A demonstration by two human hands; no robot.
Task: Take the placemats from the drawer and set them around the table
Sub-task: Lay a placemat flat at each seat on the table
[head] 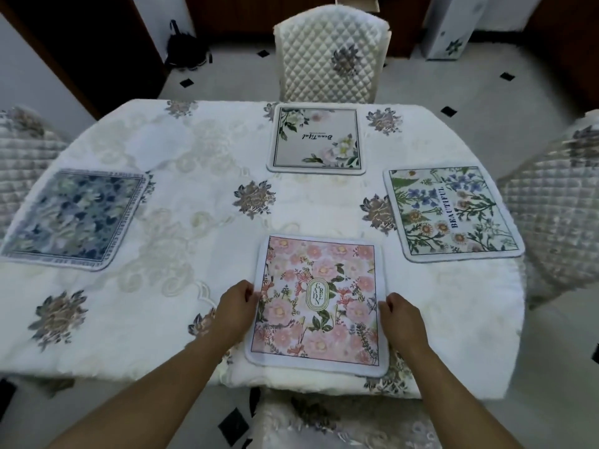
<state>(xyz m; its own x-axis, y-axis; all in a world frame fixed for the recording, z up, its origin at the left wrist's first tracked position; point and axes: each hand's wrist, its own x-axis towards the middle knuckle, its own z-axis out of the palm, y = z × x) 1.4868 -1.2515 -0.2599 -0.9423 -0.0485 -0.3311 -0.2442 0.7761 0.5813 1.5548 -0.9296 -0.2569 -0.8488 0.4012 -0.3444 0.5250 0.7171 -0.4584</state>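
Observation:
A pink floral placemat (319, 303) lies flat at the near edge of the table (201, 205). My left hand (238, 306) pinches its left edge and my right hand (400, 314) pinches its right edge. A blue floral placemat (77, 218) lies on the left side. A white placemat with roses (316, 139) sits at the far side. A green and blue flowered placemat marked "BEAUTIFUL" (450, 212) lies on the right.
The table wears a white embroidered cloth. Quilted chairs stand at the far side (330, 56), the left (22, 157), the right (557, 202) and right below me (340, 422). A dark bag (184, 47) sits on the floor at the back left.

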